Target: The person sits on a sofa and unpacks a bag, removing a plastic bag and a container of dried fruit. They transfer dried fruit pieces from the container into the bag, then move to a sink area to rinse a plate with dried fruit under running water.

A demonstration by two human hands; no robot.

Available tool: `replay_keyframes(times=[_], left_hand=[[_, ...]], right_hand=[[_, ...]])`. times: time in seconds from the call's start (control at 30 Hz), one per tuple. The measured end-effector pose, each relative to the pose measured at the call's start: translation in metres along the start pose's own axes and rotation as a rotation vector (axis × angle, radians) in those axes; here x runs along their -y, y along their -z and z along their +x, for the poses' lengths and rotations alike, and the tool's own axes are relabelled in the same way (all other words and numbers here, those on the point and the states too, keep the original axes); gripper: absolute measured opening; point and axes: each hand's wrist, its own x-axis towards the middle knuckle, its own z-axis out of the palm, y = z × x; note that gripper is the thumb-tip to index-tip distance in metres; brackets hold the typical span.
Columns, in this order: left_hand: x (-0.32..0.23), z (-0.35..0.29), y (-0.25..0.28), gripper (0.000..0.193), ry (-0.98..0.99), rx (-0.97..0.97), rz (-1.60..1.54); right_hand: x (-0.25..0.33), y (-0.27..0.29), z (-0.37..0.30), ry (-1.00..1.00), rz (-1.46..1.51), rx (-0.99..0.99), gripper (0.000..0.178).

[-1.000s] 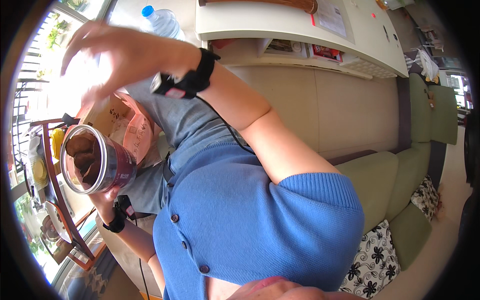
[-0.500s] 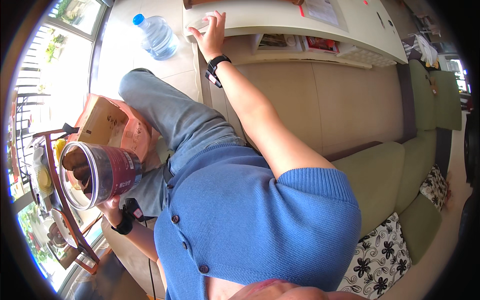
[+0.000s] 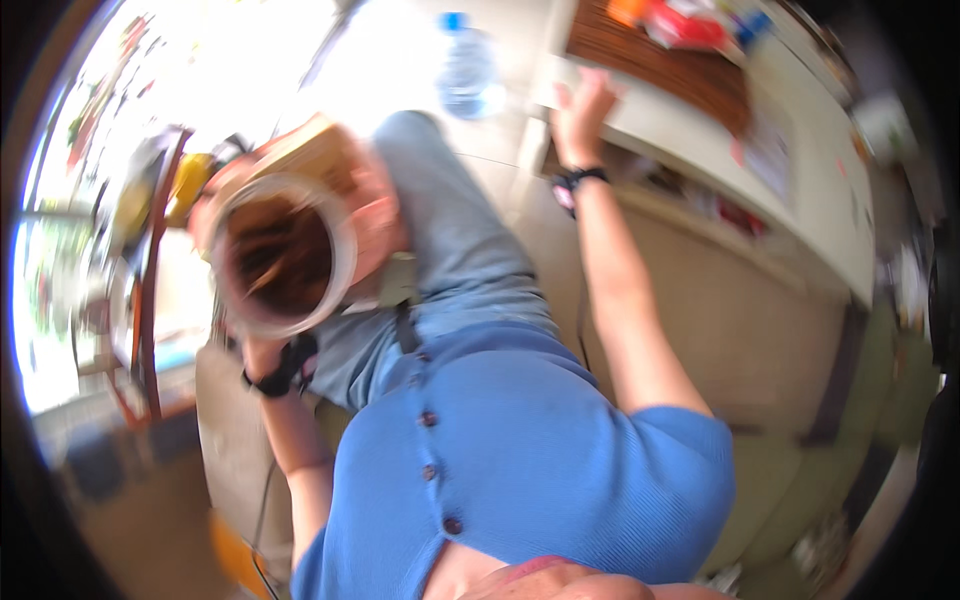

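In my left hand (image 3: 262, 350) is a clear plastic jar (image 3: 345, 262), gripped low on its side with the open mouth toward me. Brown dried pieces (image 3: 275, 250) lie inside it; blur hides their kind. My right hand (image 3: 586, 112) reaches out over the near left corner of the white table (image 3: 660, 125). Its thumb stands apart from the fingers, and I see nothing in it, though motion softens the outline. Behind the jar is a pinkish bag (image 3: 378, 215) with a cardboard box (image 3: 315, 155) in it.
A large water bottle (image 3: 467, 72) with a blue cap stands on the floor, left of the table. Red and orange packets (image 3: 690, 25) rest on a brown wooden board (image 3: 655, 65) on the table. To my left is a wooden-framed rack (image 3: 150, 280); a green sofa (image 3: 745, 490) lies right.
The view has swung left, so the scene sits farther right. The jar has turned its mouth more toward me. My right hand has drawn away from a clear piece at the table corner.
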Motion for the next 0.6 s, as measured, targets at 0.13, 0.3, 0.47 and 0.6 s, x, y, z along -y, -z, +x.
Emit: replay_keyframes(times=[0.13, 0.3, 0.47, 0.6], left_hand=[[-0.009, 0.014, -0.007, 0.081, -0.19, -0.097, 0.024], [-0.015, 0.044, -0.005, 0.072, -0.402, -0.182, 0.071], [-0.012, 0.054, 0.003, 0.064, -0.54, -0.285, 0.192], [-0.012, 0.054, 0.014, 0.068, -0.719, -0.263, 0.275]], right_hand=[[0.087, 0.021, 0.04, 0.212, 0.44, -0.038, 0.049], [0.192, 0.071, 0.069, 0.274, 0.708, 0.051, 0.038], [0.262, 0.11, 0.082, 0.499, 0.843, 0.118, 0.033], [0.298, 0.151, 0.082, 0.731, 0.806, 0.235, 0.035]])
